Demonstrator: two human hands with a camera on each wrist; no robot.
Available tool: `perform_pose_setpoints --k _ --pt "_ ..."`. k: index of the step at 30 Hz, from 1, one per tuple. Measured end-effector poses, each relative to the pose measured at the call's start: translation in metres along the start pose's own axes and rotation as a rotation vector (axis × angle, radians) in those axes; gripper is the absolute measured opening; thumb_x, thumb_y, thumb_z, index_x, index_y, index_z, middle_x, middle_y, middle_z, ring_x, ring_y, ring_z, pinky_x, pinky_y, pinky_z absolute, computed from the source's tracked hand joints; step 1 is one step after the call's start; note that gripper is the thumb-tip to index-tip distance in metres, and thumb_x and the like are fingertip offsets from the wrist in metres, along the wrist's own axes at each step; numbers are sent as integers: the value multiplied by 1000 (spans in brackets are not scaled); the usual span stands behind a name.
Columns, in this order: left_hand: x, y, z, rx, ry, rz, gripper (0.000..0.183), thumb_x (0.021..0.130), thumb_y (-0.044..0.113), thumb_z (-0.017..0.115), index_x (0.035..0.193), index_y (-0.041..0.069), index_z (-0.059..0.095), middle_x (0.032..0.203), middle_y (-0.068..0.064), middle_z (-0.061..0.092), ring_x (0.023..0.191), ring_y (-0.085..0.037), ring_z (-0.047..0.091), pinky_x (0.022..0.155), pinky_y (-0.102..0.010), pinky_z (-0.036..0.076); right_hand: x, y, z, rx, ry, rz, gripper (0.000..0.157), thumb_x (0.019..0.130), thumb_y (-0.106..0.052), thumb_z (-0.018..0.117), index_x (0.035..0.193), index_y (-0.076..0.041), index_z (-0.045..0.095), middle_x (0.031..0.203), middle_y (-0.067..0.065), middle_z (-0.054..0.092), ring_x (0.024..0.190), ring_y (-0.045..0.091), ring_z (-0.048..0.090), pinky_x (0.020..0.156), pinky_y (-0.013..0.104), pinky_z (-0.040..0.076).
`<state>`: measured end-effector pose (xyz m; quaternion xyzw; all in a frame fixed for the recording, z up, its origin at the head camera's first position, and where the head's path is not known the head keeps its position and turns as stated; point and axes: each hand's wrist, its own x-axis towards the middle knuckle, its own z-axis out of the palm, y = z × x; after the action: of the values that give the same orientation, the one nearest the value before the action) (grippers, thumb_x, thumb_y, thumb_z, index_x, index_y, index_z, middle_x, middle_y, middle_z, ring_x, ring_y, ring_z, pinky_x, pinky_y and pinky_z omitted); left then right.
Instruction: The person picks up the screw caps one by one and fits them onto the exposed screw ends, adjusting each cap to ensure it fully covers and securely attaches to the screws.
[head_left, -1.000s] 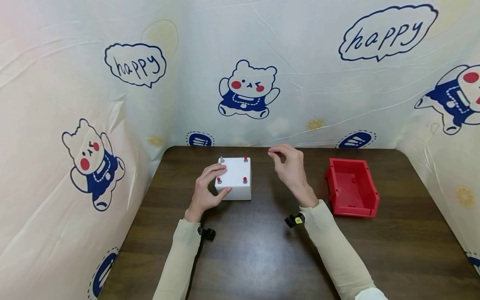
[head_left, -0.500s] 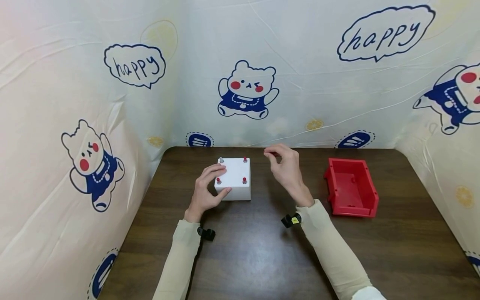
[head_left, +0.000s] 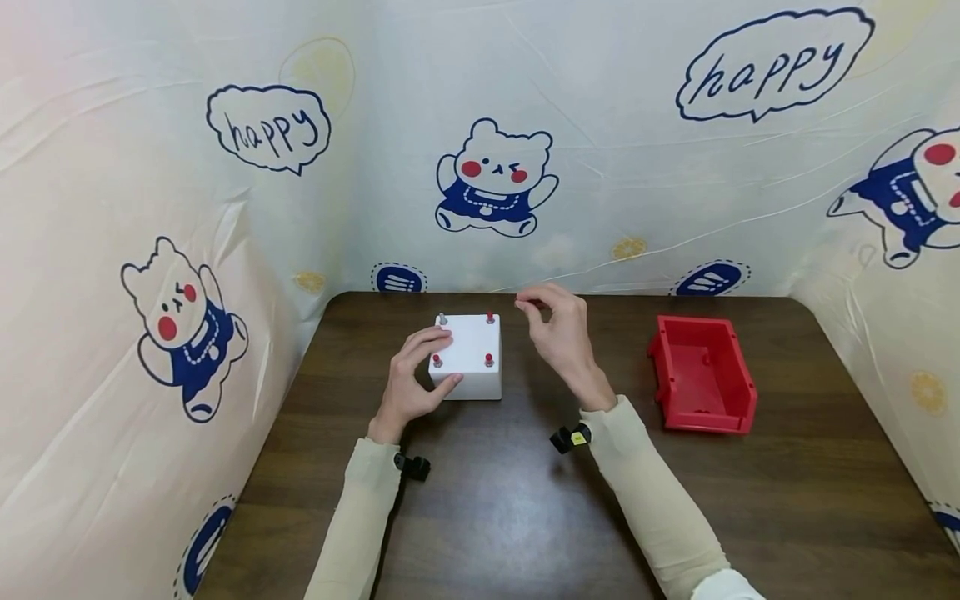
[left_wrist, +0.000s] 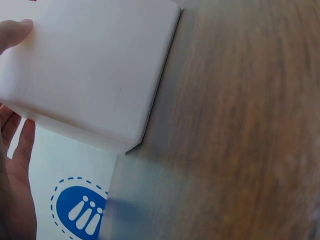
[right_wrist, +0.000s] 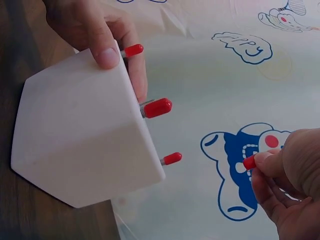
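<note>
A white box (head_left: 478, 340) sits on the table, with small metal posts near the corners of its top. Three posts carry red caps (right_wrist: 157, 107); the far left post (head_left: 442, 319) is bare grey metal. My left hand (head_left: 411, 382) grips the box from its left side, the thumb on the front face and fingers over the top and far side. To the right of the box and above the table, my right hand (head_left: 561, 335) pinches a small red cap (right_wrist: 249, 162) between thumb and forefinger. That hand is apart from the box.
A red open bin (head_left: 703, 375) stands on the dark wooden table (head_left: 495, 517), right of my right hand. A printed cloth (head_left: 630, 167) with bears and lettering rises behind the table's far edge and along both sides.
My right hand has moved gradually left toward the white box, still pinching the red cap. The left hand and the box have stayed in place.
</note>
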<state>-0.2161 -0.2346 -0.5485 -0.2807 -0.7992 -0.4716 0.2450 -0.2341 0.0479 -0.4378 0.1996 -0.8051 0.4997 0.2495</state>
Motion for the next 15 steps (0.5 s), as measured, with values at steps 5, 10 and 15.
perform_pose_setpoints --k 5,10,15 --pt "0 -2 -2 14 -20 5 59 78 19 92 134 12 74 142 -9 69 140 -32 56 123 -35 41 1 -2 5 10 -6 -7 7 98 -3 76 101 -4 82 101 11 78 89 23 72 83 38 63" --pt "0 -1 -3 12 -22 3 59 79 20 92 135 12 74 143 -8 68 140 -31 56 123 -36 41 2 -3 10 22 -10 -8 7 97 -2 76 101 -3 82 101 11 78 88 22 72 82 38 62" --pt "0 -1 -3 5 -23 -4 58 80 20 91 135 13 74 143 -8 68 141 -30 56 123 -37 41 3 -3 14 28 -15 -2 8 97 -2 77 102 -3 82 101 12 78 88 23 71 83 38 62"
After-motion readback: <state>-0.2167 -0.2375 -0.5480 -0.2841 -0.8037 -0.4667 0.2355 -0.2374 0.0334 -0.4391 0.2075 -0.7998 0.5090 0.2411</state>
